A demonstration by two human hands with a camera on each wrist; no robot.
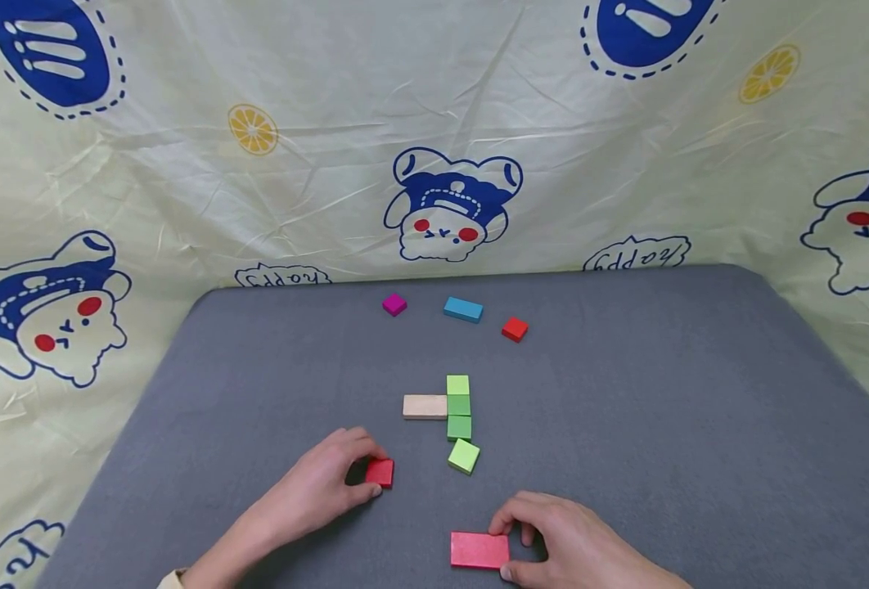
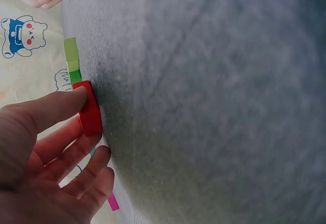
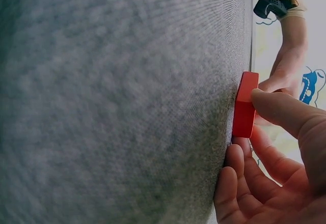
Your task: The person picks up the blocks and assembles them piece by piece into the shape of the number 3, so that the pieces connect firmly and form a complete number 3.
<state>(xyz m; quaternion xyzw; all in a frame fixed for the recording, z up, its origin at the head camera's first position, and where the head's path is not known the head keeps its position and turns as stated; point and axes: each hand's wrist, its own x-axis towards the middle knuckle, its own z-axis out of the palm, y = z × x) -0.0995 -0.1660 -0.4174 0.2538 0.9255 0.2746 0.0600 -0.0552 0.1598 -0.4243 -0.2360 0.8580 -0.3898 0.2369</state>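
Observation:
My left hand (image 1: 324, 478) pinches a small red square block (image 1: 380, 473) between thumb and fingers, low at the table surface; the left wrist view shows the same red block (image 2: 89, 109) under the thumb. Nearer the front edge, my right hand (image 1: 563, 540) holds the right end of a longer pinkish-red rectangular block (image 1: 479, 550), also seen as a red block (image 3: 245, 104) in the right wrist view. Ahead of both hands, green blocks (image 1: 459, 405) stand in a short column, with a plain wooden block (image 1: 425, 406) against their left side. A light green block (image 1: 464, 456) lies turned at the column's near end.
Toward the back of the grey table (image 1: 626, 393) lie a magenta block (image 1: 394, 304), a blue block (image 1: 463, 309) and a red block (image 1: 515, 329). Behind the table hangs a pale printed cloth (image 1: 317, 196).

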